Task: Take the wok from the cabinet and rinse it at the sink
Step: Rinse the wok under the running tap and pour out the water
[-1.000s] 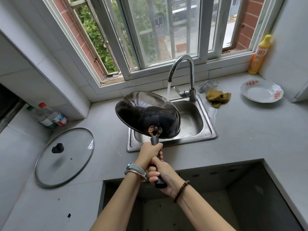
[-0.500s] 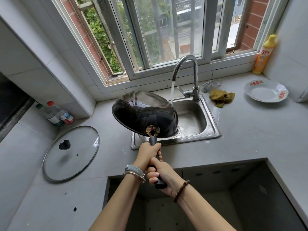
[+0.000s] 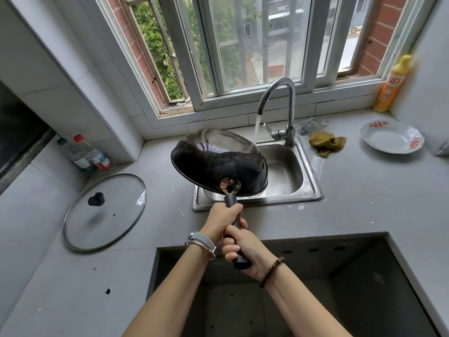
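Note:
A black wok [image 3: 218, 164] hangs tilted over the left part of the steel sink [image 3: 308, 181], its dark underside toward me and its rim up near the water. My left hand [image 3: 224, 218] grips the wok's black handle close to the pan. My right hand [image 3: 243, 249] holds the handle's end just behind it. Water runs from the curved chrome tap [image 3: 279, 98] in a stream that falls right behind the wok's far right rim.
A glass lid [image 3: 107, 210] lies on the counter at left, two bottles [image 3: 85, 154] behind it. A yellow cloth [image 3: 326, 143] and a white plate [image 3: 391, 139] sit right of the sink, a yellow detergent bottle [image 3: 393, 83] on the sill. An open recess [image 3: 340, 276] lies below the counter's front.
The wok has stayed tilted over the sink in both hands, shifting only slightly left; the view has drifted a little. Water keeps running.

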Demonstrator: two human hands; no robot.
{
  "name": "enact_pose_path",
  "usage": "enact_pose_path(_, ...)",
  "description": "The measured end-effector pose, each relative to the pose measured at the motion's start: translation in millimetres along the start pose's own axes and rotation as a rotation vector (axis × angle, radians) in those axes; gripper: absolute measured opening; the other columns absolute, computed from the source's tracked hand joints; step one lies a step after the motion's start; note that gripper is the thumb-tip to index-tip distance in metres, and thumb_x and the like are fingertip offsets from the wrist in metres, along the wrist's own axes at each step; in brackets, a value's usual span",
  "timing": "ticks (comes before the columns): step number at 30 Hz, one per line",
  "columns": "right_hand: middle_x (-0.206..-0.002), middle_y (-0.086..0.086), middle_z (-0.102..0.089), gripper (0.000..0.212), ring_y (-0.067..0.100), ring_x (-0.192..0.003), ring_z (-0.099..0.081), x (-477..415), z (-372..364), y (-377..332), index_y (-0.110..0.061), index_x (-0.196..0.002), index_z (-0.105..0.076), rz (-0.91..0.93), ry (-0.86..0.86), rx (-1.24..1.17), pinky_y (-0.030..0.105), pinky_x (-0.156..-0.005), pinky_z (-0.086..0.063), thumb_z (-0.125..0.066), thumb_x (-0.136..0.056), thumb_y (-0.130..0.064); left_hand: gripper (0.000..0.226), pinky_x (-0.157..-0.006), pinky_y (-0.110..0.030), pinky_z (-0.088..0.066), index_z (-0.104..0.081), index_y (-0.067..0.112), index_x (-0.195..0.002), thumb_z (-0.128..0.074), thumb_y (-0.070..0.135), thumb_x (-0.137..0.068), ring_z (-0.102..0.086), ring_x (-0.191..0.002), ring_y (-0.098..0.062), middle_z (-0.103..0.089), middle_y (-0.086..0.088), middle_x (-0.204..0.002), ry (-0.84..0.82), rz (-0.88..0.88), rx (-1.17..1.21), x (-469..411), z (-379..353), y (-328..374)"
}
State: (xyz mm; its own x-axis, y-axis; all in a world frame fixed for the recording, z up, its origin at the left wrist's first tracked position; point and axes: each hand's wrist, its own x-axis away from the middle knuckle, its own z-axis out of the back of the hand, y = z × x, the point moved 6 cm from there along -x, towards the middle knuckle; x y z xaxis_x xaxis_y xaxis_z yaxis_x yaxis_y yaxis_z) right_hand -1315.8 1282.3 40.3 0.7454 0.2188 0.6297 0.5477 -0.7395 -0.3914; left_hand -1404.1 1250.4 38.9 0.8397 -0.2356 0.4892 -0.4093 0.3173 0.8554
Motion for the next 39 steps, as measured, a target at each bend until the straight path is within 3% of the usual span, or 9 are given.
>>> enact_pose_path(5, -0.052, -0.001, -0.034, 0.029, 0.005, -0.033, -0.028, 11.9, 24.1, -4.8, -0.029, -0.087, -0.036, 0.025, 0.095, -0.077, 0.014, -0.028, -0.022, -0.043, -0.092, -0.002, 0.023, -0.052, -0.028, -0.05, -0.052, 0.004, -0.066, -0.056, 0.009, -0.087, -0.056, -0.045, -0.024, -0.055, -0.01, -0.05, -0.066, 0.035, 0.021, -1.2, -33.4, -6.6)
enact_pose_path(20, -0.049, -0.003, -0.032, 0.03, 0.004, -0.031, -0.027, 38.9, 59.4, -17.2, -0.023, -0.073, -0.037, 0.085, 0.16, -0.148, 0.013, -0.028, -0.022, -0.041, -0.094, -0.002, 0.023, -0.046, -0.022, -0.049, -0.052, 0.005, -0.064, -0.054, 0.008, -0.087, -0.056, -0.041, -0.018, -0.055, -0.008, -0.051, -0.185, 0.021, -0.058, 9.9, -88.9, -3.4)
enact_pose_path(39, -0.053, -0.003, -0.034, 0.022, 0.003, -0.032, -0.03, 3.1, 6.5, 4.8, -0.017, -0.074, -0.038, -0.104, -0.034, 0.016, 0.014, -0.028, -0.024, -0.044, -0.093, -0.006, 0.023, -0.05, -0.027, -0.049, -0.052, 0.004, -0.066, -0.054, 0.008, -0.088, -0.054, -0.044, -0.022, -0.054, -0.009, -0.049, 0.041, 0.033, 0.048, 11.4, -4.6, -3.7)
